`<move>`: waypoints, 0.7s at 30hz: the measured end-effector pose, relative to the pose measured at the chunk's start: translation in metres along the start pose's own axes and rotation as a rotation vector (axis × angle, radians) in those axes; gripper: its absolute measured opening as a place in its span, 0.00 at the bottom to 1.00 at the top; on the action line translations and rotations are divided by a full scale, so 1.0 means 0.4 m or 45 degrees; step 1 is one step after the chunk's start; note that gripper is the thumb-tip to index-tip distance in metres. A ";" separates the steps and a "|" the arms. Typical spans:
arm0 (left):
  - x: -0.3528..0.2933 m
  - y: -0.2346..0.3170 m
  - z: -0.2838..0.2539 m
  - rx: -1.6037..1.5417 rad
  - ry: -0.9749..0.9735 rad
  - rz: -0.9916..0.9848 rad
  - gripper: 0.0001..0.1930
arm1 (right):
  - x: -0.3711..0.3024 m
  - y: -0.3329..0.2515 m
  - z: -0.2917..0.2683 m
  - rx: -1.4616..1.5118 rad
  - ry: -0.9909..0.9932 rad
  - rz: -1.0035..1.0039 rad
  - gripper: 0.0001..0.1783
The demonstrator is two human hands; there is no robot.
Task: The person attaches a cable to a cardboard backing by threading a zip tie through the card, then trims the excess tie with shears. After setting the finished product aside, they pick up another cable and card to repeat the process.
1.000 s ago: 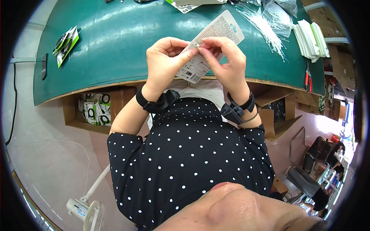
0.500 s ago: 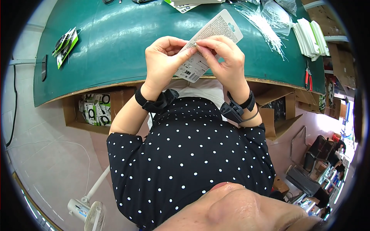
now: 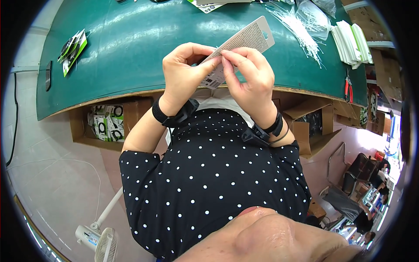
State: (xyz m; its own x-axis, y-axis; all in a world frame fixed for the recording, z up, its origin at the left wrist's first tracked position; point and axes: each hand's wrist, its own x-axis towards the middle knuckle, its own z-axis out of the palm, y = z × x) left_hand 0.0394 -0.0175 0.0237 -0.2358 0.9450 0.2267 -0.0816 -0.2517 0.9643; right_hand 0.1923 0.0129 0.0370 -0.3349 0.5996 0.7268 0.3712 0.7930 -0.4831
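Observation:
Above the table's near edge, a white-and-grey packaging card (image 3: pixel 248 37) with a hang hole is held tilted, its printed back toward me. My left hand (image 3: pixel 185 67) grips the card's left edge, thumb on the back and the other fingers behind. My right hand (image 3: pixel 253 76) has thumb and forefinger pinched together against the middle of the card, near the left thumb. What the pinch holds is too small and covered to tell. The card's front is out of sight.
Loose white cable ties (image 3: pixel 301 32) lie at the back right, beside a stack of cards (image 3: pixel 347 43) and red-handled pliers (image 3: pixel 348 89). Carded black cables (image 3: pixel 73 50) and a dark flat object (image 3: pixel 48 75) lie left. Open cartons (image 3: pixel 83 126) stand below the green table (image 3: pixel 131 52).
The card has tipped so that its back looks narrower. My right hand has turned and dropped slightly, its fingers still pinched at the card. My left hand keeps its grip.

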 end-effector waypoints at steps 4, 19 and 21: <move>-0.004 0.002 -0.003 -0.019 0.000 -0.034 0.08 | -0.010 -0.004 0.003 -0.011 0.008 -0.034 0.12; -0.003 0.014 -0.022 -0.047 -0.096 -0.108 0.06 | 0.016 0.013 -0.028 0.009 -0.185 -0.236 0.17; -0.004 0.012 -0.020 -0.069 -0.088 -0.109 0.06 | 0.011 0.018 -0.024 0.023 -0.155 -0.247 0.18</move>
State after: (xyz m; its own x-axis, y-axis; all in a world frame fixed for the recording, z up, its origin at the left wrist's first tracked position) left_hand 0.0315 -0.0218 0.0269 -0.1583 0.9752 0.1548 -0.1510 -0.1788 0.9722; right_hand 0.2015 0.0201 0.0415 -0.5007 0.4435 0.7434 0.2748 0.8958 -0.3493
